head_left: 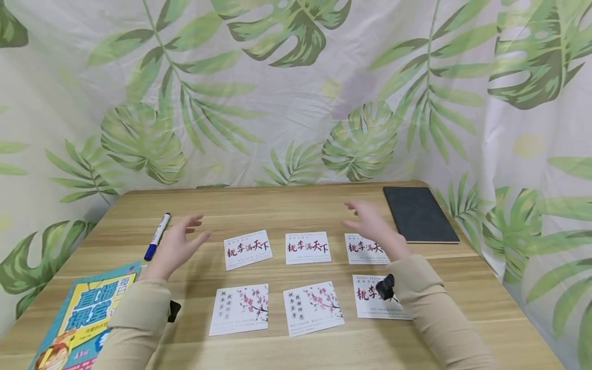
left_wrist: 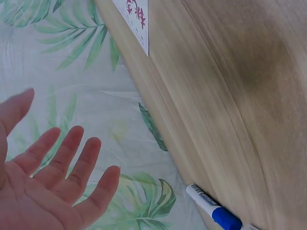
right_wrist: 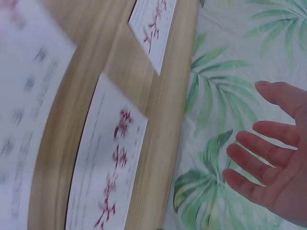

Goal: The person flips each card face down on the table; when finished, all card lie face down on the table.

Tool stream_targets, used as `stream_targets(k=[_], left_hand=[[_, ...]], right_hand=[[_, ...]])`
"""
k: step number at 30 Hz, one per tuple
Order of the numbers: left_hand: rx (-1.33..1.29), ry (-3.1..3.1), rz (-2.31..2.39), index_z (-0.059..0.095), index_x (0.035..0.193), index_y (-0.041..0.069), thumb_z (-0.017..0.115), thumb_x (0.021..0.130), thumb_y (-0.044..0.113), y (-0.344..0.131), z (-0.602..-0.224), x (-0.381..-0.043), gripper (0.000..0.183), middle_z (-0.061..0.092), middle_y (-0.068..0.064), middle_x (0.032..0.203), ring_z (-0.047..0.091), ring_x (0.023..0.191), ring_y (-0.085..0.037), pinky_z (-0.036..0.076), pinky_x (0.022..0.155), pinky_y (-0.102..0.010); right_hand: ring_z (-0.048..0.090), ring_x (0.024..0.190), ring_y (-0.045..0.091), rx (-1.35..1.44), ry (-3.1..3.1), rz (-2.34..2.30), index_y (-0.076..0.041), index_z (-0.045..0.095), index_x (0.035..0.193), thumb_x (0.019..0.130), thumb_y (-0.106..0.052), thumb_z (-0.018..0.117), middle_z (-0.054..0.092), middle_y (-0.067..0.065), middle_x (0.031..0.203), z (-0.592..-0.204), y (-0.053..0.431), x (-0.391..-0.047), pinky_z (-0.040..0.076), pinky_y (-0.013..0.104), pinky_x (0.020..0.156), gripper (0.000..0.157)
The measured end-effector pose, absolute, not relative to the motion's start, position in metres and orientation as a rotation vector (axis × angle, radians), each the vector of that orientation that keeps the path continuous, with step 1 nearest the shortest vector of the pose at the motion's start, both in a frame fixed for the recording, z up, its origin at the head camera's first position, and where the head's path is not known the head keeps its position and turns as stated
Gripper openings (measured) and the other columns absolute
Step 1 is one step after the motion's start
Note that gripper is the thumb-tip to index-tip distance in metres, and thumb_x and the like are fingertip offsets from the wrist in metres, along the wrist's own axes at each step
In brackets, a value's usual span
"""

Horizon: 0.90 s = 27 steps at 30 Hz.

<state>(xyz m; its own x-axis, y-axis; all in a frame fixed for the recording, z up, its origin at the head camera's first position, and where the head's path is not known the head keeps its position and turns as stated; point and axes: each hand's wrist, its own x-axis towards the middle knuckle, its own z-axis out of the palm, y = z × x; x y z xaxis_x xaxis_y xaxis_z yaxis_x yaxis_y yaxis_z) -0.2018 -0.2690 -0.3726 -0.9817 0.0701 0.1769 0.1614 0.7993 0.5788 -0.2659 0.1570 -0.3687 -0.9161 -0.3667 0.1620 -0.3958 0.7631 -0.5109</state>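
1. Hovering empty, the left hand (head_left: 174, 250) and right hand (head_left: 373, 225) have loosely spread fingers.
2. Six calligraphy-printed cards (head_left: 308, 248) lie in two rows on the table (head_left: 277, 208), presumably spaced for legibility.

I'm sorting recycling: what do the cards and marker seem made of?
The cards look like matte paper or card stock: thin, printed, without clear shine. The marker is probably smooth plastic, judging by its straight white barrel and blue end.
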Motion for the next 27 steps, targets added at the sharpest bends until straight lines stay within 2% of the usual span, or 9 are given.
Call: stream_targets(k=[6,10,17,23,27], left_hand=[[-0.145,-2.85,-0.989,0.045,0.131,-0.006,0.054,0.095,0.025,-0.274,-0.382,-0.209,0.049,0.052,-0.033,0.126,0.051,0.113,-0.05,0.044,0.093,-0.057],[-0.108,-2.878,-1.023,0.043,0.133,-0.007,0.055,0.094,0.024,-0.275,-0.389,-0.218,0.051,0.052,-0.034,0.125,0.051,0.113,-0.049,0.046,0.092,-0.056],[-0.104,-3.002,-1.035,0.034,0.139,-0.007,0.06,0.09,0.041,-0.267,-0.396,-0.228,0.073,0.043,-0.034,0.135,0.046,0.118,-0.051,0.042,0.096,-0.059],[-0.108,-3.063,-1.034,0.037,0.136,-0.01,0.059,0.091,0.033,-0.261,-0.401,-0.238,0.066,0.043,-0.035,0.133,0.047,0.118,-0.05,0.043,0.096,-0.057],[-0.081,-3.097,-1.055,0.038,0.135,-0.01,0.06,0.091,0.03,-0.257,-0.407,-0.243,0.063,0.047,-0.035,0.13,0.048,0.117,-0.048,0.044,0.096,-0.055]], right_hand=[[0.061,0.103,0.038,0.673,-2.966,1.02,0.01,0.051,0.124,0.085,-0.012,0.064,0.06,0.028,0.118,-0.37,0.115,-0.282,0.051,0.042,0.091,0.047],[0.063,0.101,0.034,0.724,-2.974,1.041,0.009,0.056,0.118,0.083,-0.009,0.065,0.063,0.025,0.112,-0.374,0.086,-0.289,0.052,0.038,0.089,0.041],[0.062,0.104,0.029,0.724,-3.068,1.136,0.007,0.057,0.119,0.082,-0.009,0.068,0.065,0.022,0.111,-0.379,0.042,-0.3,0.052,0.032,0.089,0.042],[0.063,0.101,0.027,0.718,-3.093,1.154,0.008,0.057,0.119,0.081,-0.008,0.067,0.066,0.02,0.108,-0.386,0.016,-0.302,0.052,0.027,0.085,0.042],[0.063,0.098,0.024,0.724,-3.112,1.145,0.007,0.059,0.115,0.078,-0.008,0.069,0.067,0.018,0.106,-0.405,0.003,-0.313,0.052,0.027,0.084,0.042]])
